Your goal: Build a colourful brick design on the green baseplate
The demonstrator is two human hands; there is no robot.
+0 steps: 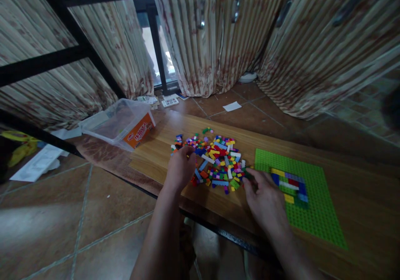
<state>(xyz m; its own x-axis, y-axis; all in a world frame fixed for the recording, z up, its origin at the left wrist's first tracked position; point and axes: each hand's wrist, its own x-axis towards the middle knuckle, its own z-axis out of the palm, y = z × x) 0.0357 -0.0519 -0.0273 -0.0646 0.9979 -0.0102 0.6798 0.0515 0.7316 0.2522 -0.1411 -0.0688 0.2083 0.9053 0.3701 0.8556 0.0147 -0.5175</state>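
- Multicoloured plastic building bricks (220,157) lie in a loose, tangled heap near the middle of a long tabletop of light-brown wood (165,123), with a smaller group of them set on a sheet to the right.
- At the far left end, a clear plastic box with an orange printed label (140,109) stands on a reddish-brown patterned cover (103,148); what it may hold is hard to make out.
- Next comes the left hand (183,167), over the heap's left side, its fingers curled inward; whether they pinch a brick I cannot tell, since the back of the hand hides the tips.
- Between the two hands the heap spreads out in red, blue, yellow, white, green, orange and purple, short pieces mixed with long ones, apparently unsorted.
- Just beyond it is the right hand (265,196), at the heap's right edge, thumb and forefinger bent towards the bricks; anything between their tips is too small and dim to tell.
- Farthest right, a bright green studded baseplate (325,213) lies flat, carrying a compact block of yellow, blue, lavender, red and white bricks (292,184), slightly blurred.
- As for progress, that one block is in place; most of the studs around it are bare and many bricks remain loose, so the building looks to be at an early stage.
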